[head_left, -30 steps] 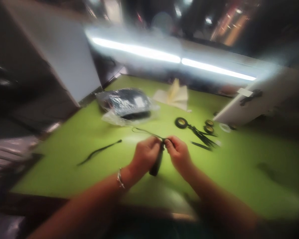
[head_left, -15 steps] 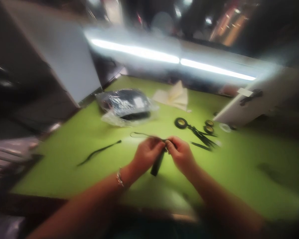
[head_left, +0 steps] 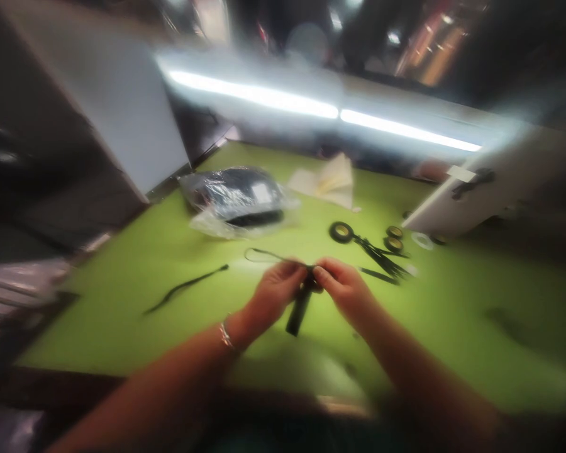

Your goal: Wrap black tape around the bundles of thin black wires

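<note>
My left hand (head_left: 278,286) and my right hand (head_left: 342,283) meet over the front middle of the green table (head_left: 207,340). Between their pinched fingers is a black strap (head_left: 299,314), whose flat, wide end hangs down below the fingers. A thin dark looped cord (head_left: 264,253) sticks out to the left past my left fingers. Both thumbs press on the black piece where it joins; the exact joint is blurred and partly covered by fingers. A bracelet circles my left wrist.
Left of my hands lies another black strap (head_left: 186,286). To the right are a black tape roll (head_left: 341,232), a bundle of black straps (head_left: 382,258) and smaller tape rolls (head_left: 393,243). Behind sit a plastic bag with dark contents (head_left: 238,195) and cream paper (head_left: 334,182).
My fingers have shifted slightly on the black strap, and more of its upper part now shows between them. The other things on the table lie as before.
</note>
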A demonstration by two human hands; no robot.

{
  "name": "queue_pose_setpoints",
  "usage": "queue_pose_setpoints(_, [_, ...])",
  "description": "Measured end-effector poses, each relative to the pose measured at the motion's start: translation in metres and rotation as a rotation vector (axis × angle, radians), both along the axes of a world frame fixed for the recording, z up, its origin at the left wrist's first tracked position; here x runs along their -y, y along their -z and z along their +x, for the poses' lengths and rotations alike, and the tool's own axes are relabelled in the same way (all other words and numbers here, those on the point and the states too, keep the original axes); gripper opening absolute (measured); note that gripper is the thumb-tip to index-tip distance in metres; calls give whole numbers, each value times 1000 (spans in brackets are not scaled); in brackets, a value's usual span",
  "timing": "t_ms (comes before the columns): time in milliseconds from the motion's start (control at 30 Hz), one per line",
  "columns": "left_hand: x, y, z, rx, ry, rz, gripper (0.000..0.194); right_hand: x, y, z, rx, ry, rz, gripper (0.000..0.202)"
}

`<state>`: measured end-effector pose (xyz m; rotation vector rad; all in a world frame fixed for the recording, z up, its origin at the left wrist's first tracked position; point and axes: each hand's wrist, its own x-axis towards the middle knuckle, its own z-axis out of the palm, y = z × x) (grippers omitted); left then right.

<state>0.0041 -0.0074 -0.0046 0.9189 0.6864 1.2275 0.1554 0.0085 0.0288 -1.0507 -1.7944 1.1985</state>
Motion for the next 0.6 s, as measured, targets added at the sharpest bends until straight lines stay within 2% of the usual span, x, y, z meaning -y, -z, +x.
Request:
queue_pose_setpoints(67, [-3, 3, -1, 1, 3, 1, 26, -1, -2, 1, -23, -2, -19, 26])
queue_pose_setpoints(267, [-7, 11, -4, -163, -29, 33, 42, 2, -11, 2, 21, 135, 65, 21])
queue_pose_setpoints(467, [-4, 7, -5, -255, -89, 114, 31, 5, -9, -1, 115, 200, 167, 19])
queue_pose_setpoints(600, [-3, 7, -6, -452, -155, 218, 25, 5, -8, -1, 146, 194, 153, 19])
